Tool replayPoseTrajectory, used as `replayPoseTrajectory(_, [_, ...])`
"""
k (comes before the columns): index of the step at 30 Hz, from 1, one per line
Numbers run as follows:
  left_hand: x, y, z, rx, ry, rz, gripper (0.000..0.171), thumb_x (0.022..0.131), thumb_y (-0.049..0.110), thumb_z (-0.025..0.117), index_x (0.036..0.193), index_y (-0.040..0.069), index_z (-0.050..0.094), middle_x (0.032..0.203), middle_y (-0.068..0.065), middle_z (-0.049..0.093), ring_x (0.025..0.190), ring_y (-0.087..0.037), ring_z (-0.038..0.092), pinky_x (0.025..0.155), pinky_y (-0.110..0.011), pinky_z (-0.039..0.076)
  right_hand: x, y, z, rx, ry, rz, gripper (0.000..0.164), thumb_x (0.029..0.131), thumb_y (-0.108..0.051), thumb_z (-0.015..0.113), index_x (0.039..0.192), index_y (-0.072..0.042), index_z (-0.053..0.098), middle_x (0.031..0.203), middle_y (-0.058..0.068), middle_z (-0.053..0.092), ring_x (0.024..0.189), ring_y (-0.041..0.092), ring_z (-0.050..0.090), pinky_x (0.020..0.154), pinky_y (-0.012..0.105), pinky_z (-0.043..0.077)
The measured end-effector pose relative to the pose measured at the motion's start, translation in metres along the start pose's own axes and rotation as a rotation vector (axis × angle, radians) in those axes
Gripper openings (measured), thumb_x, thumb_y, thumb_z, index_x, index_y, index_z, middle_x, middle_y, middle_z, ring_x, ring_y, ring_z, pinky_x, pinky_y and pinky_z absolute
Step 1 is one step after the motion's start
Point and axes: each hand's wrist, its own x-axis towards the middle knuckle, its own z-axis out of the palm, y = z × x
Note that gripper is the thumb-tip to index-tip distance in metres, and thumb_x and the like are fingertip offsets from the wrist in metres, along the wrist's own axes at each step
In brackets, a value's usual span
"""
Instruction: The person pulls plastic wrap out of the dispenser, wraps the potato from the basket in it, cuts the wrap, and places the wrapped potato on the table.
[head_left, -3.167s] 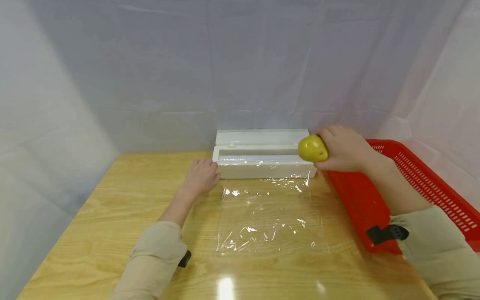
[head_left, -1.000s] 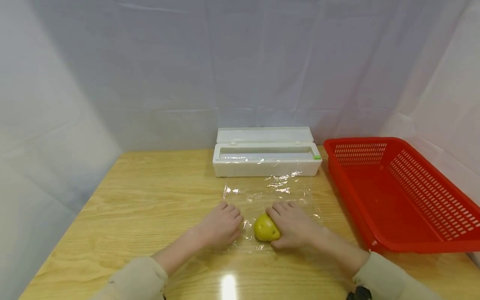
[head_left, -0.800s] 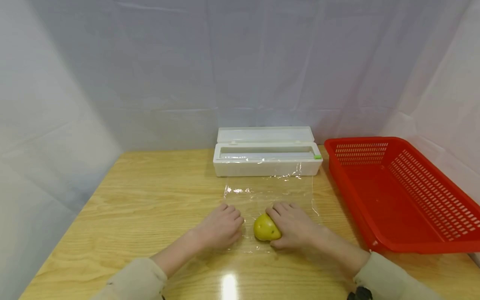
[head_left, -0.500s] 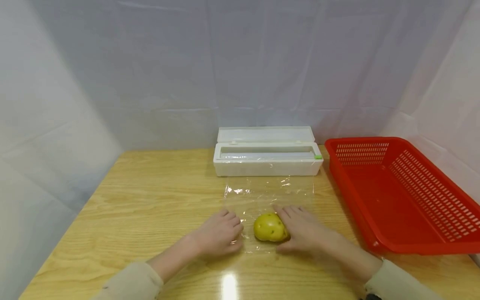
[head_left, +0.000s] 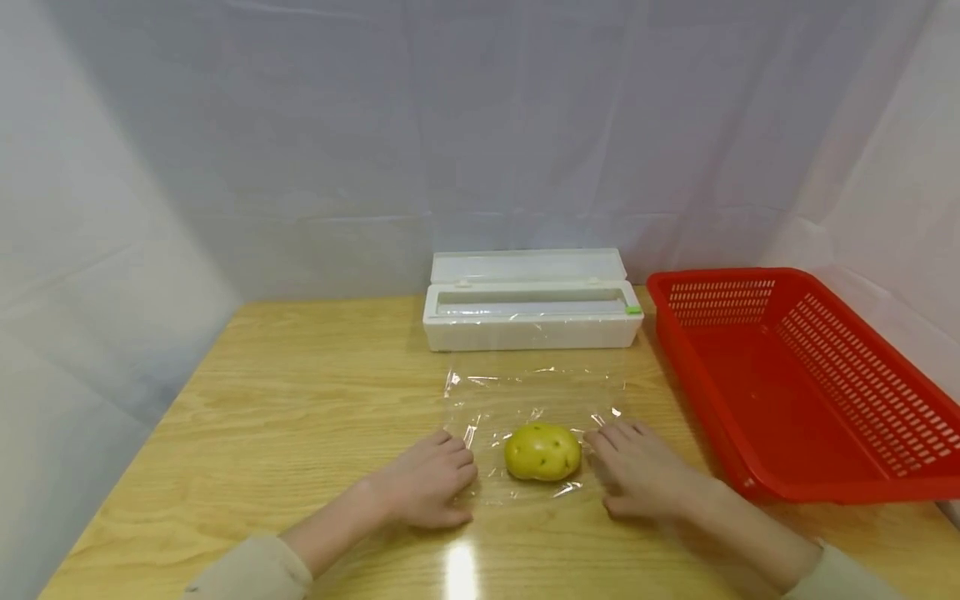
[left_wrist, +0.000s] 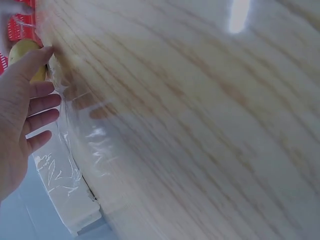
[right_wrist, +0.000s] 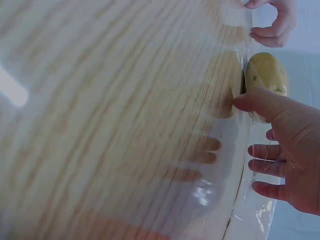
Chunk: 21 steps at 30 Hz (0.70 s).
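A yellow potato lies on its side on a sheet of clear cling film spread over the table. Neither hand holds it. My left hand is at the film's left edge, palm down, thumb apart from the fingers. On the potato's other side, my right hand is at the film's right edge, with a small gap to the potato. Both wrist views show loosely extended fingers close over the tabletop. Behind the potato stands a white cling film dispenser, lid raised, with the film running out over its front.
A red slotted plastic basket stands at the right of the wooden table. A green tab marks the dispenser's right end. White sheeting hangs behind the table and along both sides.
My right hand has carried the potato from above the dispenser's right end down onto the film, let go, and drawn right. My left hand came from the dispenser's left end to the film's edge.
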Motion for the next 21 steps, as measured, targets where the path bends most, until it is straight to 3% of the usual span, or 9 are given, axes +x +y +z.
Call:
replayPoseTrajectory(5, [-0.003, 0.000, 0.001, 0.020, 0.035, 0.045, 0.030, 0.082, 0.042, 0.060, 0.093, 0.015, 0.063, 0.089, 0.004, 0.059, 0.086, -0.013, 0.052, 0.086, -0.033, 0.041, -0.010, -0.001, 0.001, -0.034, 0.086, -0.052, 0.044, 0.066, -0.017, 0.067, 0.107, -0.008, 0.054, 0.099, 0.007, 0.053, 0.094, 0.027, 0.052, 0.081, 0.044, 0.043])
replayPoseTrajectory(10, [-0.005, 0.000, 0.002, 0.039, 0.055, 0.073, 0.021, 0.080, 0.034, 0.062, 0.090, 0.016, 0.063, 0.088, 0.004, 0.058, 0.084, -0.012, 0.051, 0.083, -0.031, 0.041, -0.017, 0.000, 0.004, -0.062, 0.150, -0.091, 0.019, 0.073, -0.014, 0.066, 0.090, -0.016, 0.057, 0.089, 0.002, 0.050, 0.085, 0.022, 0.051, 0.074, 0.039, 0.043])
replayPoseTrajectory(15, [-0.006, 0.000, 0.002, 0.054, 0.060, 0.085, 0.016, 0.080, 0.030, 0.063, 0.087, 0.015, 0.063, 0.088, 0.004, 0.057, 0.084, -0.013, 0.050, 0.083, -0.030, 0.040, -0.020, 0.001, 0.006, -0.101, 0.166, -0.123, 0.011, 0.070, -0.015, 0.068, 0.078, -0.014, 0.060, 0.083, 0.001, 0.052, 0.080, 0.020, 0.052, 0.068, 0.036, 0.043])
replayPoseTrajectory(21, [-0.008, 0.001, 0.000, 0.066, 0.036, 0.067, 0.019, 0.081, 0.028, 0.061, 0.092, 0.013, 0.064, 0.091, 0.002, 0.058, 0.089, -0.014, 0.051, 0.086, -0.031, 0.040, -0.022, 0.001, 0.003, -0.094, 0.156, -0.119, 0.010, 0.072, -0.016, 0.068, 0.076, -0.013, 0.058, 0.078, -0.001, 0.053, 0.076, 0.018, 0.052, 0.067, 0.035, 0.044])
